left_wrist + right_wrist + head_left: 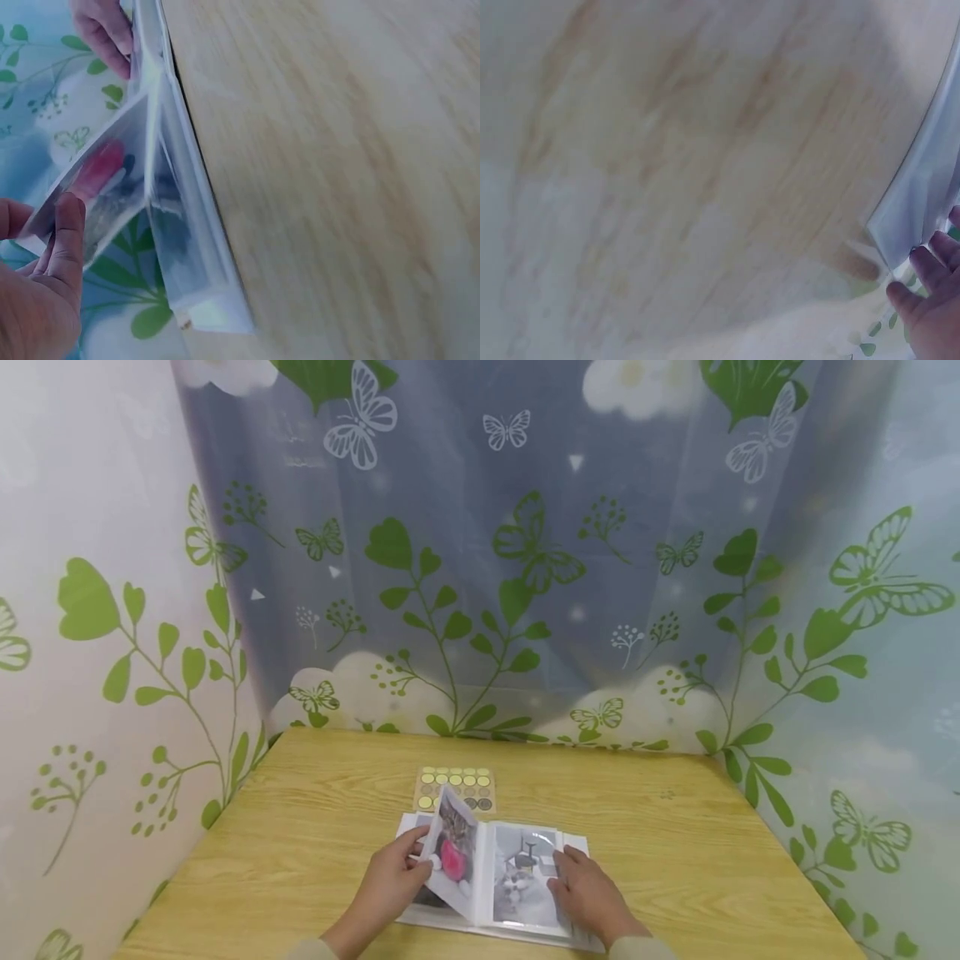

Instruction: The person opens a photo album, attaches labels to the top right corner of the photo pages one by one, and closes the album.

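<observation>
Pinching a page (pixel 455 852) in my left hand (pixel 390 872), I rested my loose right hand (pixel 591 889) on the album (pixel 485 877), bottom centre.

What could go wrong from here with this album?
The raised page could slip or crease: the left hand pinches only its outer edge.
The album might slide if the right hand, resting at its right side, lifts off.
The board of round pieces sits just behind, so a push could bump it.

No legible text or numbers
</observation>
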Demonstrator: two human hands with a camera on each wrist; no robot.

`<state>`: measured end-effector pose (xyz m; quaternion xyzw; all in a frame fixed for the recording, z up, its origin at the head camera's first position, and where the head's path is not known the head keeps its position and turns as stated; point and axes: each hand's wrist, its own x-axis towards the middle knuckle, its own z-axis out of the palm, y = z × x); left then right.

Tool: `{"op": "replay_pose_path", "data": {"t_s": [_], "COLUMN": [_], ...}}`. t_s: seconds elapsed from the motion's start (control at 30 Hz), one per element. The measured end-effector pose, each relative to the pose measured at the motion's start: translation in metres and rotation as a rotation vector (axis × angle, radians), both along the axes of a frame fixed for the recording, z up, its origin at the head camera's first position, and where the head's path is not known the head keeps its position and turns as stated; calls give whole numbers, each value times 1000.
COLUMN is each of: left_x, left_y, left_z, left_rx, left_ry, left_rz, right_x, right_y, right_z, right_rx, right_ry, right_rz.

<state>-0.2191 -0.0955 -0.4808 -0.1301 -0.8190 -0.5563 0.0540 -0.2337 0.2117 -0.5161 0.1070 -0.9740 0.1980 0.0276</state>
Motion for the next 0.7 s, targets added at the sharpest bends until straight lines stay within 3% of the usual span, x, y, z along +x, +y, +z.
{"op": "replay_pose_path", "data": {"t_s": [0.37, 0.7], "left_x": [-2, -2], "left_y": [-16, -23], "left_z": [-14, -22], "left_rx": [93, 79], "left_ry": [-111, -168], "left_rz": [37, 74], "right_x": [-2, -5], "right_y": [1, 2], "right_z": [2, 2], "right_rx": [-13, -25], "right_ry": [-34, -69], "right_rz": [-20, -19]}}
